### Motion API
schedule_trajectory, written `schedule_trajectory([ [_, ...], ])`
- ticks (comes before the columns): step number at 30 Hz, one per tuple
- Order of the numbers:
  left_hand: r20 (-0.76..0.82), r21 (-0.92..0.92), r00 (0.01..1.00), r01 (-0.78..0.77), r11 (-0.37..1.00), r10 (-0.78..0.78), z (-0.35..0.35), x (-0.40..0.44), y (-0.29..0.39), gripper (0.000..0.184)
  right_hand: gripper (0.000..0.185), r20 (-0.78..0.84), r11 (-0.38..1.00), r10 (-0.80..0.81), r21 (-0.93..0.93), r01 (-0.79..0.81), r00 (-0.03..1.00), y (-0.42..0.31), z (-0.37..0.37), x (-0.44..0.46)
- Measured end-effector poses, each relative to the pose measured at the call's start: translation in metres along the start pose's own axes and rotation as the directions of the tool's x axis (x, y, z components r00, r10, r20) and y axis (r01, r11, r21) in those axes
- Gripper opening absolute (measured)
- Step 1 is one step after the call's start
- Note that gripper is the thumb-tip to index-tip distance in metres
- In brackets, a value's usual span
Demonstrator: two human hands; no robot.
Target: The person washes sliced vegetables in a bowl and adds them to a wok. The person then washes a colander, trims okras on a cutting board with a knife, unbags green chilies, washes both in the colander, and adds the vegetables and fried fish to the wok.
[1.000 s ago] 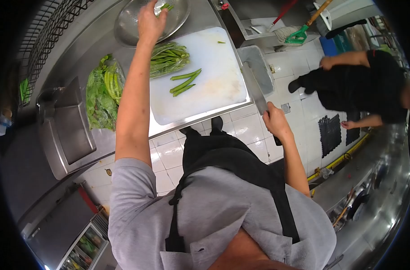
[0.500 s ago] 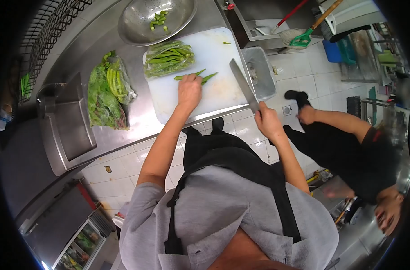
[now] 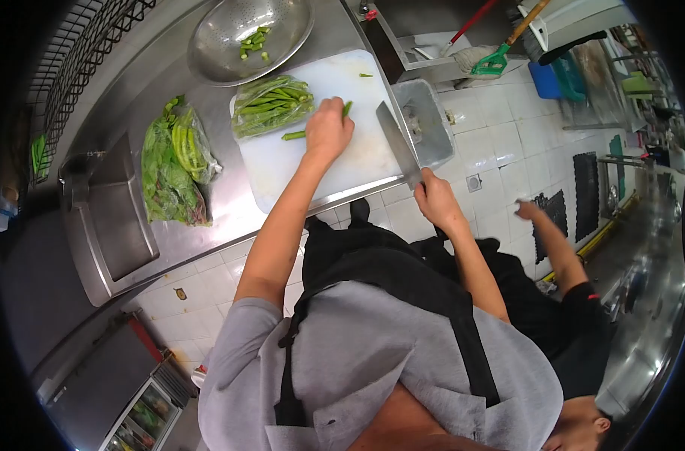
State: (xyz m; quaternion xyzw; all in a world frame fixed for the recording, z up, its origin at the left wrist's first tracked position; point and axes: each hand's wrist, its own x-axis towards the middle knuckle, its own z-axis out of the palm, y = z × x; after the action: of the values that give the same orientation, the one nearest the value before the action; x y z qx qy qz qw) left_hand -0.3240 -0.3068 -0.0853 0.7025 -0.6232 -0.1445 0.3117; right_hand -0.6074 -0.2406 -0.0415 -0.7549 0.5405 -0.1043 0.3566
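My left hand (image 3: 330,129) is over the white cutting board (image 3: 282,179), its fingers curled down around green pods that look like okra. One okra pod (image 3: 294,136) pokes out to the left of the fingers, and another pod's tip (image 3: 348,109) shows on the right; the rest is hidden under the hand. A clear bag of okra (image 3: 273,107) lies at the board's upper left. My right hand (image 3: 437,198) is closed on the handle of a broad kitchen knife (image 3: 397,141). Its blade slants over the board's right edge, apart from the pods.
A metal colander (image 3: 206,51) with several cut pieces stands behind the board. Bagged leafy greens (image 3: 166,169) lie left, near a steel sink (image 3: 124,218). A grey bin (image 3: 438,128) stands beyond the board's right edge. A co-worker in black (image 3: 523,293) is close on my right.
My left hand has shifted up and slightly right over the pods, covering more of them. The knife stays at the board's right edge. The co-worker has moved nearer behind my right arm.
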Motion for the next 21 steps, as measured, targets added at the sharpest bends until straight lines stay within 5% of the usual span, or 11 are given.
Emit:
schedule_trajectory([
  [1,-0.088,-0.119,0.996,0.000,0.993,-0.010,-0.007,0.002,0.000,0.016,0.015,-0.018,0.999,0.031,0.016,-0.031,0.999,-0.001,-0.001,-0.001],
  [5,0.060,-0.622,0.986,0.158,0.767,-0.155,0.020,-0.002,-0.023,0.013,0.014,-0.083,0.995,0.090,0.039,-0.087,0.992,-0.010,-0.003,-0.006],
  [6,0.155,-0.352,0.969,0.235,0.906,-0.192,0.010,-0.006,-0.013,0.013,0.013,-0.099,0.996,0.087,0.026,-0.085,0.991,-0.010,-0.005,-0.007],
  [9,0.087,-0.170,0.995,-0.035,0.985,0.050,0.020,-0.019,-0.026,0.015,0.012,-0.118,0.997,0.029,-0.062,-0.036,0.993,-0.009,-0.005,-0.003],
  [15,0.097,-0.233,0.991,-0.066,0.970,0.091,0.024,-0.024,-0.031,0.021,0.013,-0.051,0.977,0.020,-0.213,-0.030,0.999,-0.007,0.005,0.019],
  [21,-0.023,-0.019,0.993,-0.114,0.993,0.114,0.017,-0.032,-0.039,0.019,0.013,-0.041,0.972,0.038,-0.232,-0.047,0.998,-0.017,-0.011,0.016],
])
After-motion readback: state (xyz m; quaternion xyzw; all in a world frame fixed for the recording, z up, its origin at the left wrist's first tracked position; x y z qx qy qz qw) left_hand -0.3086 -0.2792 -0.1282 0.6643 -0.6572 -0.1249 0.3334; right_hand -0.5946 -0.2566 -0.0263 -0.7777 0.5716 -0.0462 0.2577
